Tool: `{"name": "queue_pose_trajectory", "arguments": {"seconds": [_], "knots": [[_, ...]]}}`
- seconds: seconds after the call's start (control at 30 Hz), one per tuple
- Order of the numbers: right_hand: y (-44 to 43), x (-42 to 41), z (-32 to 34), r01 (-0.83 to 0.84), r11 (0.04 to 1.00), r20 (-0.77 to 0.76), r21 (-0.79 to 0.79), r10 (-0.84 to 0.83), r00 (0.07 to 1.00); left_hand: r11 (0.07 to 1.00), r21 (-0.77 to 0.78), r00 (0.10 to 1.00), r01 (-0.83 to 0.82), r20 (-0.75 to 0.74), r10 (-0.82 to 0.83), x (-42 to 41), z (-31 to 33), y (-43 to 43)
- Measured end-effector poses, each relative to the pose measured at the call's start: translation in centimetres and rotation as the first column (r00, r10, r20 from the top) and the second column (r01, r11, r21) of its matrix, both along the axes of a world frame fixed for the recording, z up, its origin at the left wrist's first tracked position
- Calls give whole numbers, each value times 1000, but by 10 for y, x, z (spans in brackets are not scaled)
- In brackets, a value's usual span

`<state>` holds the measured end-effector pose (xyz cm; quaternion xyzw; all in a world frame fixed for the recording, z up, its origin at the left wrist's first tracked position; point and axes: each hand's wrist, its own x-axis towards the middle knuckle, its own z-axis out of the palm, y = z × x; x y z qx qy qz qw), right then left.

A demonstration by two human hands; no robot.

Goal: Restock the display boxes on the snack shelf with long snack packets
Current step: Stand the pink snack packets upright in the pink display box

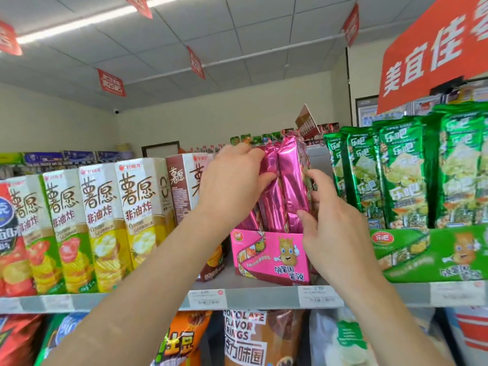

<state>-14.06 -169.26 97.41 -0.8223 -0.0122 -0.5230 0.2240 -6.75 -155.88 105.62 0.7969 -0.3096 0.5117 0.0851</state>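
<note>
My left hand (232, 180) grips the pink packets (293, 180) near their tops; my right hand (332, 228) pinches their 3 o'clock edge. They stand in the pink box (269, 254) on the shelf (253, 298).

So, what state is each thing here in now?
pink packets: upright in their box, held by both hands
pink display box: top open, packets inside
left hand: grips packet tops
right hand: holds packets' right side
green display box: filled with upright green packets
</note>
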Motion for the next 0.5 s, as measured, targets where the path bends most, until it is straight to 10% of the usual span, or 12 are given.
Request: {"name": "queue_pose_trajectory", "arguments": {"seconds": [0.3,0.5], "knots": [[9,12,8,64,993,-82,95,-56,995,990,138,993,7,-114,9,5,7,22],[12,19,5,61,988,-46,144,-55,997,936,-300,929,184,-258,-265,-7,10,33]]}}
